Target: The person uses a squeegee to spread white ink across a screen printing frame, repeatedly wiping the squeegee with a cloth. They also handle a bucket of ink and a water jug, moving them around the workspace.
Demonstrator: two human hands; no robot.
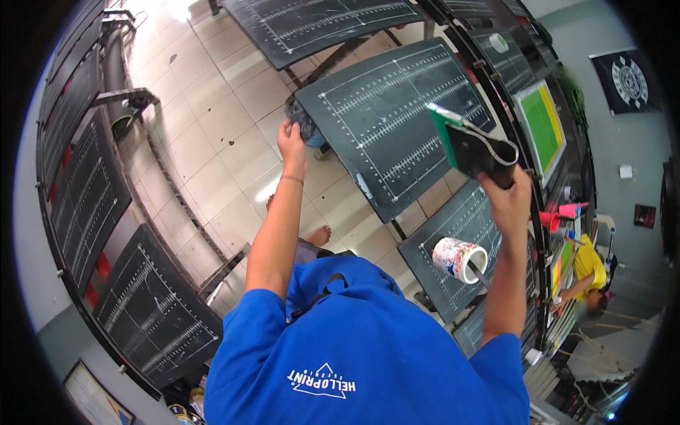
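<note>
In my left grip (291, 147) I hold a crumpled dark grey rag (302, 122), bunched beside the left edge of a black board (375, 106). My right grip (511, 202) holds a flat black tool (473, 151), green along one side, pale-rimmed, tilted, overlapping the board's right part in my view.

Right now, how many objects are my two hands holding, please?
2: a dark crumpled cloth in the left hand, and a black-and-green tool in the right hand. Something small could be hidden inside either grip.
</note>
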